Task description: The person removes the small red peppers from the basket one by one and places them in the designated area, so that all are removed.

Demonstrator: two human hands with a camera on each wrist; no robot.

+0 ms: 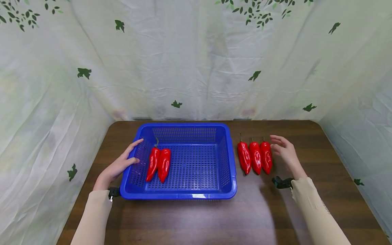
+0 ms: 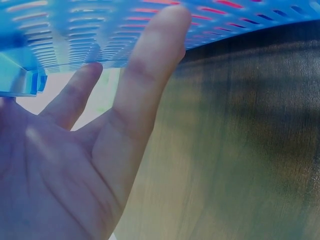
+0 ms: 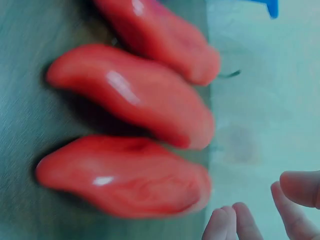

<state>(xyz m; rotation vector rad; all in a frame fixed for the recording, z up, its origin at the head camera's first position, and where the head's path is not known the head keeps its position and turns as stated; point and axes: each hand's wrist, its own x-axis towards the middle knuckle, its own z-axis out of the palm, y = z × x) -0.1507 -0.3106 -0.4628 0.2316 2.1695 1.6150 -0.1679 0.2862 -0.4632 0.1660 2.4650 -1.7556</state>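
Note:
My left hand (image 1: 117, 167) rests at the left side of a blue plastic basket (image 1: 196, 195), thumb and fingers spread against it. In the left wrist view the thumb (image 2: 145, 75) lies against the slotted basket wall (image 2: 70, 30). Two red chili peppers, a left one (image 1: 153, 164) and a right one (image 1: 164, 165), lie side by side inside. Right of the basket, three more are in a row: a left pepper (image 1: 244, 158), a middle one (image 1: 255, 158) and a right one (image 1: 266, 158). Just beyond the right one hovers my right hand (image 1: 285, 153), fingers loosely bent, holding nothing.
The basket and peppers are on a brown wooden table (image 1: 190, 221). A pale curtain (image 1: 196, 68) with leaf prints hangs behind the table and along both sides. Dark straps circle both wrists.

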